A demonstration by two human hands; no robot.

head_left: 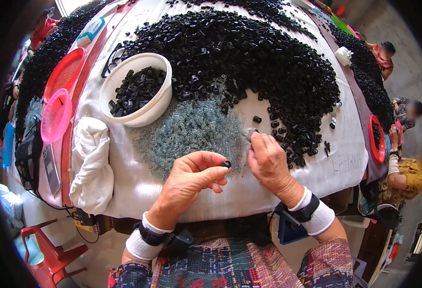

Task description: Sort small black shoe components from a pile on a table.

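My left hand [192, 180] pinches a small black plastic ring [226, 164] between thumb and forefinger, just above the near table edge. My right hand [267, 161] rests on the white cloth [335, 168], its fingertips picking at a clump of small grey springs [247, 133]. A flat heap of grey springs [187, 132] spreads in front of both hands. Beyond it lies a large pile of black plastic rings [249, 57]. A white bowl [160, 103] at the left holds several black rings. Both wrists wear white bands with black devices.
A crumpled white cloth [92, 163] lies left of the bowl. Pink and red baskets [56, 115] sit at the left edge beside a phone [51, 168]. Other people [405, 177] work at the right side near a red tray [377, 139]. A red chair [48, 254] stands lower left.
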